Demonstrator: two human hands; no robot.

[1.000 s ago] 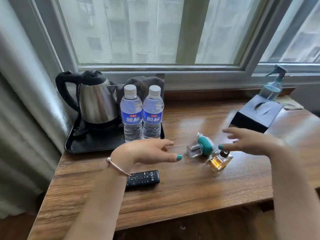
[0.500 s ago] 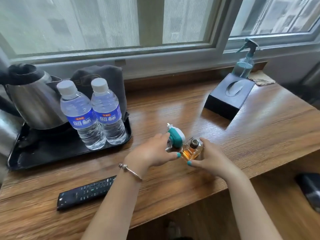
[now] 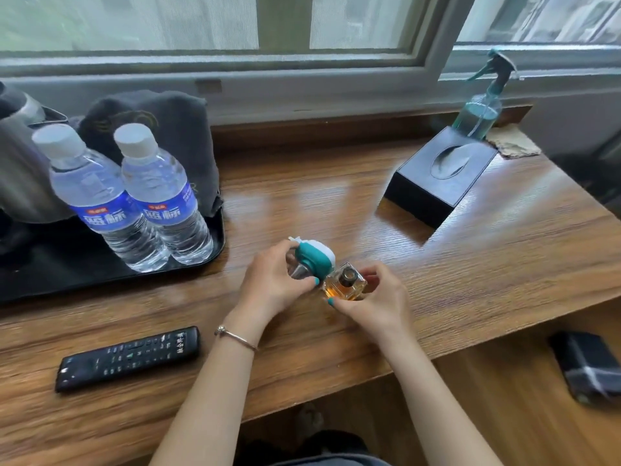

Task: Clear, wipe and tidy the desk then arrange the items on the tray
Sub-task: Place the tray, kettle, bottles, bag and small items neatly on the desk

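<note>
My left hand is shut on a small teal-and-white device with a clear bottle part, in the middle of the wooden desk. Right beside it my right hand grips a square amber perfume bottle with a dark cap. The two items touch each other. A black tray at the left holds two water bottles, a steel kettle and a folded dark towel.
A black remote lies near the front left edge. A black tissue box sits at the back right, with a teal spray bottle and a brown cloth behind it. A dark object lies below the desk, right.
Both hands came in from above the desk and closed on the two small items. The view shifted right and closer, pushing the tray and kettle toward the left edge.
</note>
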